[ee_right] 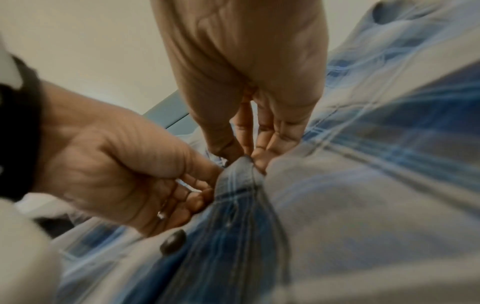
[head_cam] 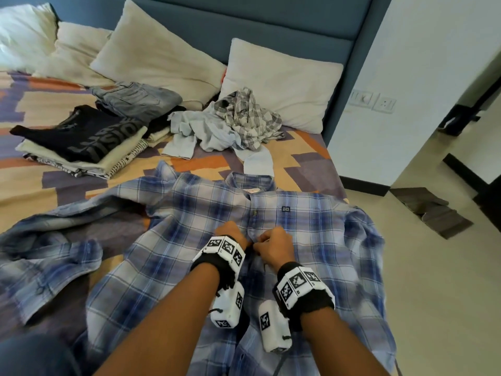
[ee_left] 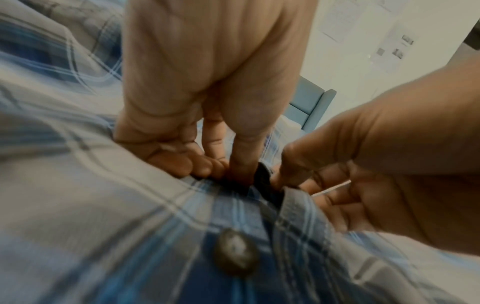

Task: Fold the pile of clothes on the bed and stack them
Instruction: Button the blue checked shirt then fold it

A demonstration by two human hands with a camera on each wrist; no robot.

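shirt (head_cam: pixel 311 226) flat on near bed (head_cam: pixel 40 185) | left hand (head_cam: pixel 230 232), right hand (head_cam: pixel 273 244) both pinching its placket | folded stack (head_cam: pixel 81 142) far left

Both forearms reach from the near edge toward the middle of the scene, each wrist wrapped in a black band carrying white marker blocks. The left hand (head_cam: pixel 230 232) and the right hand (head_cam: pixel 273 246) meet almost knuckle to knuckle, backs upward. In the wrist views each hand points fingers downward, the thumb opposing the fingertips (ee_left: pixel 197 164) in a pinch on a raised fold of cloth between them. The right hand's fingers (ee_right: pixel 270 142) are curled close together at that fold. A ring, apparently on a left finger, shows in the right wrist view; motion blur leaves this uncertain.
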